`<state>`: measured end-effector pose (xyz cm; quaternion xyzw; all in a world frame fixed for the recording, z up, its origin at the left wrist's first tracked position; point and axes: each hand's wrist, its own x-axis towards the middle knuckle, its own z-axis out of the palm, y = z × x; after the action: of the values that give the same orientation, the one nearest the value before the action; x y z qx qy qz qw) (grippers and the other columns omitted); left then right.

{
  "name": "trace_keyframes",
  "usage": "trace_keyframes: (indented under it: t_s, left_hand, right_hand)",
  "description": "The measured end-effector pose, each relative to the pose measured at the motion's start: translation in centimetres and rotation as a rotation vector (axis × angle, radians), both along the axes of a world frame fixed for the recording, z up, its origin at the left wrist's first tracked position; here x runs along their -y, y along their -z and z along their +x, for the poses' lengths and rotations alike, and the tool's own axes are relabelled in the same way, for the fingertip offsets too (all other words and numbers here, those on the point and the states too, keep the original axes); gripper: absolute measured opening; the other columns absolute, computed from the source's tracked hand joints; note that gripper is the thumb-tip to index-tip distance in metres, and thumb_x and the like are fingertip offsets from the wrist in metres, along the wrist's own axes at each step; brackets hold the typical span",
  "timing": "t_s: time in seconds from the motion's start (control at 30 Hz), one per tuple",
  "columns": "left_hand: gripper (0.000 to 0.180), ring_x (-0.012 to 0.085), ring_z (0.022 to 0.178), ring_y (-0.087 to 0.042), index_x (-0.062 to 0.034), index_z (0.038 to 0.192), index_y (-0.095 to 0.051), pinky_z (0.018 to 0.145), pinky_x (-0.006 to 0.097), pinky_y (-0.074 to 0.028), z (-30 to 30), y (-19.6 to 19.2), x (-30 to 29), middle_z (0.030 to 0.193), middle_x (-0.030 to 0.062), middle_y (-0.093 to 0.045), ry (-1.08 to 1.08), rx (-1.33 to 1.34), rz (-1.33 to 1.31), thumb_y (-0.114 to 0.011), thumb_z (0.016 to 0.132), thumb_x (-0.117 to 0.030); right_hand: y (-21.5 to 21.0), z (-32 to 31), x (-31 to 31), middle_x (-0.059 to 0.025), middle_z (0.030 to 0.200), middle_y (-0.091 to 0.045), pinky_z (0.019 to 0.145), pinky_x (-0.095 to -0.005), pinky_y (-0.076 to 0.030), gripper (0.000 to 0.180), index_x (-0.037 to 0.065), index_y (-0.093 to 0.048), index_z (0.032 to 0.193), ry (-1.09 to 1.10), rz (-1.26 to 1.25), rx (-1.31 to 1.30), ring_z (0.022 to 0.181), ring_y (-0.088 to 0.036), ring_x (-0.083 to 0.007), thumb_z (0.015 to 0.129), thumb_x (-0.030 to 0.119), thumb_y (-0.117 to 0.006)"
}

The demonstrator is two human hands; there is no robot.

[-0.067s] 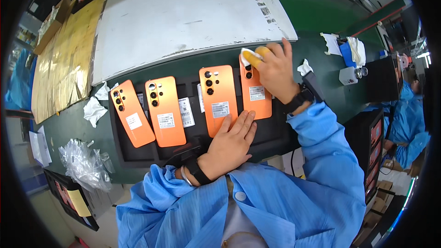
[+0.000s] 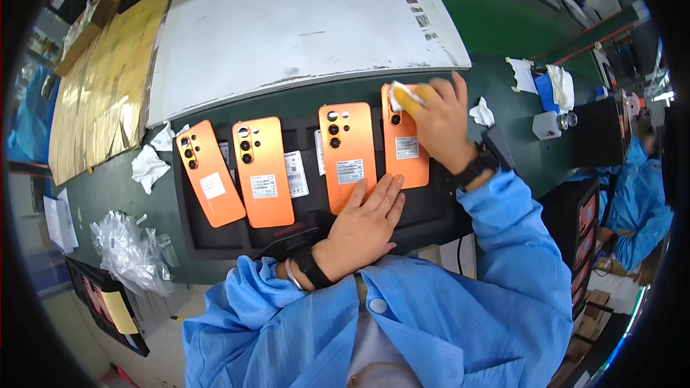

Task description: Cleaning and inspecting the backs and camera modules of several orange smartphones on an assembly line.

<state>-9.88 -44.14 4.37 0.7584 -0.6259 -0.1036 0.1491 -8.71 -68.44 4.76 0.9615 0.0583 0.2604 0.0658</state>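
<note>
Several orange phones lie back side up over a black tray (image 2: 309, 205). My right hand (image 2: 444, 129), with yellow covers on its fingertips, pinches a white wipe (image 2: 397, 98) against the top of the rightmost phone (image 2: 411, 168), partly hiding its camera lenses. The fingers of my left hand (image 2: 361, 228) stretch out over the lower end of that phone; the hand lies flat, beside the lower corner of the neighbouring phone (image 2: 349, 149). Farther left are a third phone (image 2: 263, 167) and, tilted, the leftmost phone (image 2: 203, 152). Each has a white label.
A large white board (image 2: 295, 18) lies beyond the tray. Crumpled white wipes (image 2: 149, 167) and a heap of clear plastic bags (image 2: 133, 251) are at left. On the right stand a small bottle (image 2: 548, 125) and a blue container (image 2: 545, 91). A co-worker's blue sleeve (image 2: 636, 201) shows far right.
My right hand and the wipe have slid slightly toward me and to the right on the phone's camera end. My left hand stays in place. The whole view has shifted a little.
</note>
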Motion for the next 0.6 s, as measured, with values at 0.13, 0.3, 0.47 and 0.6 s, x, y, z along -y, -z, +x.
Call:
trace_keyframes:
  t_s: [0.13, 0.3, 0.47, 0.6]
  left_hand:
    - [0.081, 0.0314, 0.146, -0.035, -0.0010, 0.139, -0.055, 0.115, 0.052, -0.030, -0.2, 0.1, 0.5, 0.156, 0.0206, -0.037, 0.019, 0.013, -0.022, -0.080, 0.074, -0.042]
    - [0.081, 0.0305, 0.146, -0.035, -0.0016, 0.138, -0.056, 0.115, 0.053, -0.030, -0.5, -0.1, 0.0, 0.156, 0.0195, -0.038, -0.011, 0.023, -0.007, -0.080, 0.074, -0.043]
    - [0.080, 0.0306, 0.146, -0.035, -0.0017, 0.139, -0.055, 0.115, 0.054, -0.029, -0.2, 0.4, 0.1, 0.156, 0.0192, -0.038, -0.007, 0.002, -0.048, -0.080, 0.074, -0.043]
    - [0.081, 0.0309, 0.146, -0.035, -0.0014, 0.139, -0.055, 0.115, 0.054, -0.029, -0.9, 0.2, 0.6, 0.157, 0.0203, -0.036, -0.032, 0.040, -0.025, -0.080, 0.074, -0.043]
  right_hand:
    - [1.3, -3.8, -0.7, 0.0014, 0.097, -0.063, 0.110, -0.0627, -0.029, 0.029, 0.019, -0.077, 0.105, -0.009, 0.016, -0.014, 0.102, -0.057, -0.0227, 0.081, 0.015, -0.061]
    - [-0.4, 1.3, -0.4, 0.0003, 0.103, -0.064, 0.110, -0.0612, -0.029, 0.030, 0.017, -0.074, 0.109, -0.026, -0.029, 0.030, 0.108, -0.056, -0.0242, 0.082, 0.014, -0.061]
    - [0.8, -1.9, 0.0, 0.0010, 0.098, -0.062, 0.109, -0.0604, -0.029, 0.032, 0.016, -0.075, 0.110, 0.052, -0.003, 0.036, 0.104, -0.056, -0.0228, 0.081, 0.013, -0.062]
    - [1.1, -3.1, -1.2, 0.0013, 0.099, -0.062, 0.109, -0.0600, -0.030, 0.034, 0.017, -0.076, 0.111, -0.022, 0.024, 0.025, 0.101, -0.057, -0.0222, 0.080, 0.015, -0.062]
